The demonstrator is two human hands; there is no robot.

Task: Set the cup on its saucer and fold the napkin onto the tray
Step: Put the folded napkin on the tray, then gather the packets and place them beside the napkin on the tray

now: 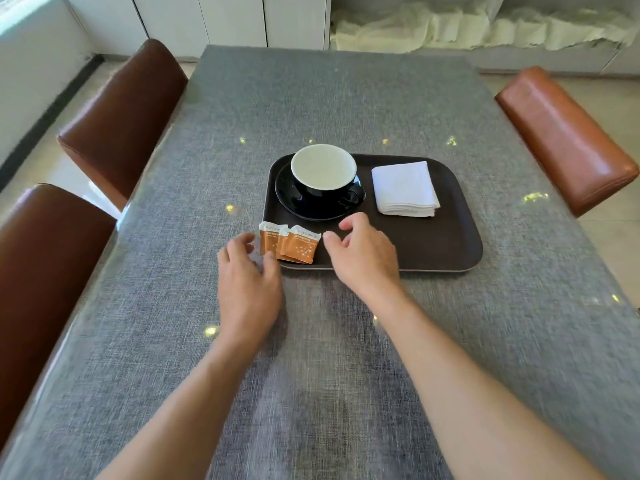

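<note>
Cup (323, 178) upright on saucer (287, 197), handle toward near right; folded napkin (404, 188) flat on tray (433, 244); left hand (247, 284) and right hand (363, 258) spread, empty

One dark brown rectangular plastic tray (433, 251). One black ceramic cup (323, 187) with a pale interior. One black round saucer (287, 195). One folded white paper napkin (404, 188). Three small orange-and-white paper sachets (289, 243), overlapping. Three brown leather chair backs (121, 119). Two bare hands (247, 285).
</note>
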